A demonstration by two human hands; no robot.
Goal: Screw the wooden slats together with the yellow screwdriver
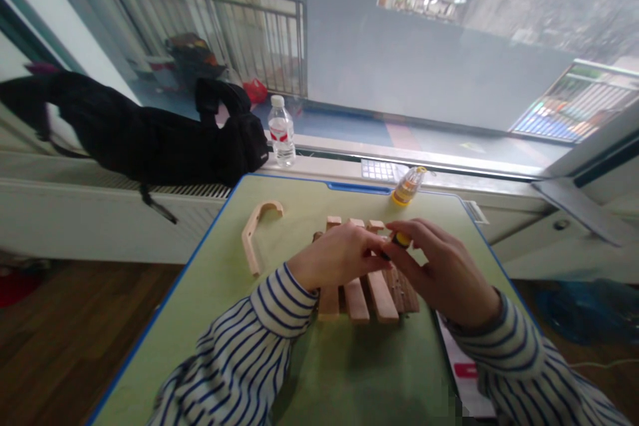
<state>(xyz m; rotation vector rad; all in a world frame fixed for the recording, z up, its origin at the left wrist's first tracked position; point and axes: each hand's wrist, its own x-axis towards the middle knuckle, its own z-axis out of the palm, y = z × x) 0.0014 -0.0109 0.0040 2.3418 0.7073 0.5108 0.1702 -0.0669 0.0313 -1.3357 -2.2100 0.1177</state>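
Note:
My right hand [439, 266] is closed around a short screwdriver [401, 239] with a yellow and black handle, which points down toward the wooden slats. My left hand [344, 254] reaches across, its thumb and fingers pinched together by the tool's lower end; what they pinch is hidden. Beneath both hands, several light wooden slats [383, 299] lie side by side over darker brown wooden pieces [405, 291]. The hands cover the middle of this wooden assembly. A curved wooden piece [251, 239] with holes lies apart on the left of the table.
The green table [214, 293] has a blue edge. A bottle of yellow liquid [409, 186] stands at its far right. On the windowsill are a water bottle [282, 133] and a black bag [170, 140]. White papers [466, 366] lie by my right forearm.

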